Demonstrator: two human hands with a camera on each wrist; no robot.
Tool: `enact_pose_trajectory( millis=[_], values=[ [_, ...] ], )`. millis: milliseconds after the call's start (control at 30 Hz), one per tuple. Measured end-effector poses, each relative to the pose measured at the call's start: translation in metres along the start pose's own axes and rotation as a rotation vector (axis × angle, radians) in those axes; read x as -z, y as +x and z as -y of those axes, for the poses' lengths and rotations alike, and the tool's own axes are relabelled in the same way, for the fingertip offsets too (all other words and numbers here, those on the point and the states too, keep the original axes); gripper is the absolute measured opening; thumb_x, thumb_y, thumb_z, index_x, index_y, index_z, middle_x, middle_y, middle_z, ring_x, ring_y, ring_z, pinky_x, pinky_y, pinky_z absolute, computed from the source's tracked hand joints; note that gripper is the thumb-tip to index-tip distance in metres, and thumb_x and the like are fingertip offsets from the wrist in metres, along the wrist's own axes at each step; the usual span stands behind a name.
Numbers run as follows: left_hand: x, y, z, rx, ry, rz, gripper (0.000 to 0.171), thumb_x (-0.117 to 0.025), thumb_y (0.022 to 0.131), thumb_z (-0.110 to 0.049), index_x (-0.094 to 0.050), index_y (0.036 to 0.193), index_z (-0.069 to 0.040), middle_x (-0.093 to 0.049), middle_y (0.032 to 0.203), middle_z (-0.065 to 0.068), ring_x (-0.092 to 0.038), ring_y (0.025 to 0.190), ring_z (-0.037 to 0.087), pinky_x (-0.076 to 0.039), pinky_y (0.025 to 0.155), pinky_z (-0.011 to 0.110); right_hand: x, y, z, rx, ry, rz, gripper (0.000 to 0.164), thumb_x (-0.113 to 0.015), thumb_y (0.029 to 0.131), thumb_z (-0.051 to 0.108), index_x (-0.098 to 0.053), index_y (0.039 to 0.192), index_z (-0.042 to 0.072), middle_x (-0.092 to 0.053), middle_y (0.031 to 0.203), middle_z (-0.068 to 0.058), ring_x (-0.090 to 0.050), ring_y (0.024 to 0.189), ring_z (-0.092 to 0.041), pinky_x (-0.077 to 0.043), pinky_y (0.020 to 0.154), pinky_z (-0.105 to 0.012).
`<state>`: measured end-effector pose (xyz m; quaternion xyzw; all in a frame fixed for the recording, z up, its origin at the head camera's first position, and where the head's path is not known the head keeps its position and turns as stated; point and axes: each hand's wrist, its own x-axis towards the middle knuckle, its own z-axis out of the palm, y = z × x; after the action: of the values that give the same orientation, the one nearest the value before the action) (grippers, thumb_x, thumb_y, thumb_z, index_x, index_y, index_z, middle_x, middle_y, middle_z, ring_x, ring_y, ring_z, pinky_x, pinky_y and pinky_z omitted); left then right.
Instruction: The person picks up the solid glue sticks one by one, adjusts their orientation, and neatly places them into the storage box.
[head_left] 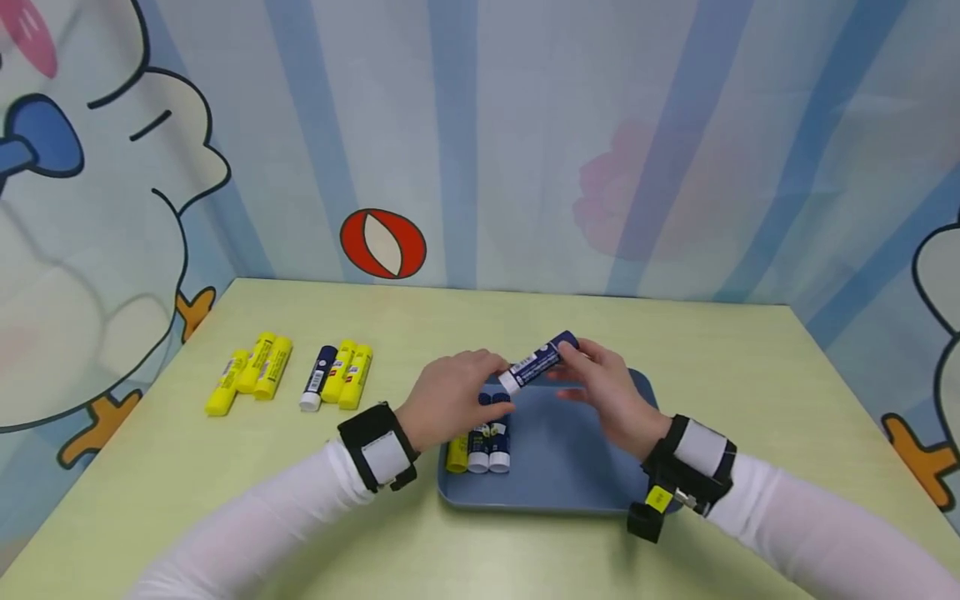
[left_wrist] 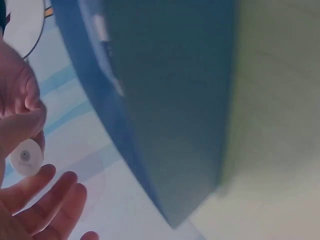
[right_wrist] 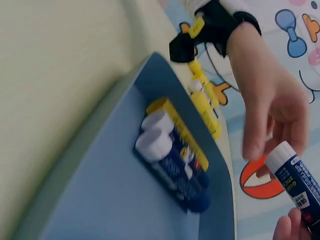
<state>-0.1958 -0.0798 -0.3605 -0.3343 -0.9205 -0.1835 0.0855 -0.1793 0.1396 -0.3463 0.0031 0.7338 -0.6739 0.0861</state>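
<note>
A navy glue stick with a white end is tilted above the tray; my right hand pinches it by its dark end. My left hand reaches in from the other side, thumb and fingers parted near the white end. Below, a blue-grey tray has two navy glue sticks and a yellow glue stick lying side by side at its left end. My left hand partly covers these from above. In the right wrist view, only fingertips of my right hand show.
On the table's left lie three yellow glue sticks in a loose group. Beside them a navy glue stick and two yellow glue sticks form another group. A patterned wall cloth rises behind the table's back edge.
</note>
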Motion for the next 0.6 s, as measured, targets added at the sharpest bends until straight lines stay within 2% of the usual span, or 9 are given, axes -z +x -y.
enact_pose_trajectory(
  millis=[100, 200, 300, 400, 533, 600],
  values=[
    [0.0, -0.009, 0.008, 0.044, 0.007, 0.075, 0.042, -0.074, 0.087, -0.036, -0.062, 0.119, -0.012, -0.065, 0.108, 0.004, -0.061, 0.092, 0.017, -0.052, 0.076, 0.032, 0.006, 0.002, -0.001, 0.005, -0.08, 0.034, 0.044, -0.044, 0.105, 0.029, -0.046, 0.132, -0.006, -0.062, 0.111, -0.012, -0.061, 0.102, -0.023, -0.052, 0.082, -0.031],
    [0.001, -0.018, 0.018, 0.127, 0.016, 0.097, 0.041, -0.071, 0.089, -0.035, -0.061, 0.122, -0.011, -0.064, 0.112, 0.005, -0.061, 0.097, 0.019, -0.052, 0.079, 0.034, 0.013, 0.003, -0.002, -0.005, -0.174, 0.083, 0.043, -0.043, 0.106, 0.023, -0.042, 0.135, -0.008, -0.06, 0.113, -0.017, -0.061, 0.101, -0.028, -0.053, 0.081, -0.034],
    [0.003, -0.025, 0.029, 0.226, 0.008, 0.108, 0.04, -0.069, 0.091, -0.036, -0.06, 0.119, -0.009, -0.065, 0.105, 0.006, -0.06, 0.086, 0.018, -0.052, 0.07, 0.031, 0.019, 0.007, -0.003, -0.022, -0.264, 0.138, 0.044, -0.043, 0.105, 0.021, -0.035, 0.139, -0.007, -0.06, 0.113, -0.021, -0.061, 0.1, -0.034, -0.052, 0.083, -0.04],
    [0.004, -0.027, 0.037, 0.313, -0.002, 0.153, 0.041, -0.067, 0.091, -0.04, -0.058, 0.116, -0.01, -0.065, 0.094, 0.004, -0.057, 0.07, 0.016, -0.047, 0.058, 0.027, 0.022, 0.016, -0.005, -0.047, -0.365, 0.204, 0.044, -0.045, 0.105, 0.021, -0.032, 0.137, -0.005, -0.06, 0.115, -0.023, -0.063, 0.096, -0.034, -0.051, 0.085, -0.045],
    [0.004, -0.026, 0.042, 0.392, -0.02, 0.242, 0.039, -0.065, 0.092, -0.044, -0.06, 0.11, -0.009, -0.062, 0.077, 0.001, -0.053, 0.06, 0.015, -0.043, 0.053, 0.026, 0.017, 0.03, -0.008, -0.085, -0.507, 0.303, 0.04, -0.048, 0.103, 0.019, -0.035, 0.132, -0.006, -0.061, 0.114, -0.023, -0.066, 0.087, -0.03, -0.05, 0.086, -0.045],
    [0.003, -0.026, 0.042, 0.408, -0.017, 0.273, 0.036, -0.064, 0.092, -0.044, -0.063, 0.104, -0.009, -0.059, 0.069, -0.001, -0.052, 0.058, 0.015, -0.042, 0.052, 0.026, 0.011, 0.034, -0.01, -0.104, -0.556, 0.338, 0.039, -0.05, 0.103, 0.018, -0.037, 0.13, -0.007, -0.061, 0.113, -0.021, -0.067, 0.082, -0.027, -0.051, 0.083, -0.043]
  ],
)
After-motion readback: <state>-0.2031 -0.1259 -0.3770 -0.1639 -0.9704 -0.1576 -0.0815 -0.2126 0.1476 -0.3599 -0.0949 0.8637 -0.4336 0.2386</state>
